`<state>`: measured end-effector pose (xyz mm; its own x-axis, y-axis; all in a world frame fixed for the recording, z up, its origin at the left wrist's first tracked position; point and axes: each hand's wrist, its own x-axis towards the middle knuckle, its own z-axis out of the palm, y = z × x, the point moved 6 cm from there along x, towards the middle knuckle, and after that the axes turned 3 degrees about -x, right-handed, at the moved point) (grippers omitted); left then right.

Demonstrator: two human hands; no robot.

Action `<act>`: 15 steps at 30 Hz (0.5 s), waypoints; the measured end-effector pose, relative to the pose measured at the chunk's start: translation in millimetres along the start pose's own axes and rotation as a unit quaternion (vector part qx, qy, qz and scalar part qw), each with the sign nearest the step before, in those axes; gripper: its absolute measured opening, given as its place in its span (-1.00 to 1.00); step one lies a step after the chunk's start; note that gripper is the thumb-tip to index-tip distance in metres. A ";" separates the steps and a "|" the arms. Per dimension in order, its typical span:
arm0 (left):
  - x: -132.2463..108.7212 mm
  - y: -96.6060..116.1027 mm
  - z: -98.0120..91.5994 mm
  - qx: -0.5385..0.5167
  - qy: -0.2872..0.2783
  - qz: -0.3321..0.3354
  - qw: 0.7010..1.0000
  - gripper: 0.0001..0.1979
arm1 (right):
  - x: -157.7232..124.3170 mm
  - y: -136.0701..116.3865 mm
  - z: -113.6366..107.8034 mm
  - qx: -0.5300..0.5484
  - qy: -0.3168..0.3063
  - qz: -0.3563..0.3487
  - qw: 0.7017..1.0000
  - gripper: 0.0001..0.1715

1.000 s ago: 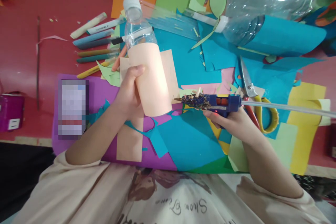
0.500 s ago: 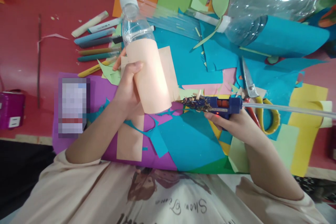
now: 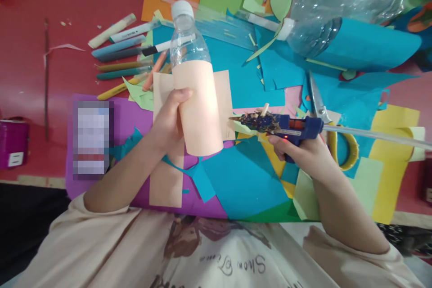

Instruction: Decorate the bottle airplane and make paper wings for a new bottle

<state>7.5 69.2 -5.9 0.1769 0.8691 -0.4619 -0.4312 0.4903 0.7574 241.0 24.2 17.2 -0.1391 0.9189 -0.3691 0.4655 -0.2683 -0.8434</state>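
Observation:
My left hand (image 3: 172, 119) is closed around a clear plastic bottle (image 3: 199, 103) with a white cap, its lower body wrapped in peach paper. The bottle stands nearly upright in view, cap leaning slightly left, and a loose end of the peach paper (image 3: 224, 108) sticks out behind its right side. In my right hand (image 3: 303, 150) is a blue glue gun (image 3: 286, 126), its front crusted with dark debris and a small red light lit. A long clear glue stick (image 3: 371, 133) runs out of its back. The nozzle points left, a short gap from the bottle and paper.
Scissors (image 3: 344, 146) with yellow handles lie right of the glue gun. Behind them rests a bottle wrapped in blue paper (image 3: 378, 47). Several markers (image 3: 121, 47) lie at left, near a blurred phone (image 3: 92, 137). Coloured paper sheets (image 3: 249, 184) cover the red table (image 3: 23, 67).
The bottle has moved right and slightly toward me, standing straighter. The glue gun has shifted right and up, its nozzle drawing away from the bottle's lower edge.

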 end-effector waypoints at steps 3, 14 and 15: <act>-3.4 0.1 4.4 0.001 -0.020 0.010 1.000 -0.67 | 0.0 -0.6 -1.0 0.024 0.006 -0.010 1.000 -0.53; -5.8 -1.3 9.0 -0.032 -0.043 -0.009 0.999 -0.70 | 2.1 -6.5 -0.7 0.036 0.014 -0.011 0.999 -0.67; -5.8 -1.2 9.0 -0.034 -0.043 -0.008 0.998 -0.69 | 2.3 -7.4 -0.2 0.032 0.012 -0.013 0.999 -0.66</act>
<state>15.0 64.1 0.0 0.2579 0.8655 -0.4295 -0.4861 0.5004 0.7165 237.4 28.3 22.7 -0.1288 0.9324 -0.3376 0.4053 -0.2612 -0.8761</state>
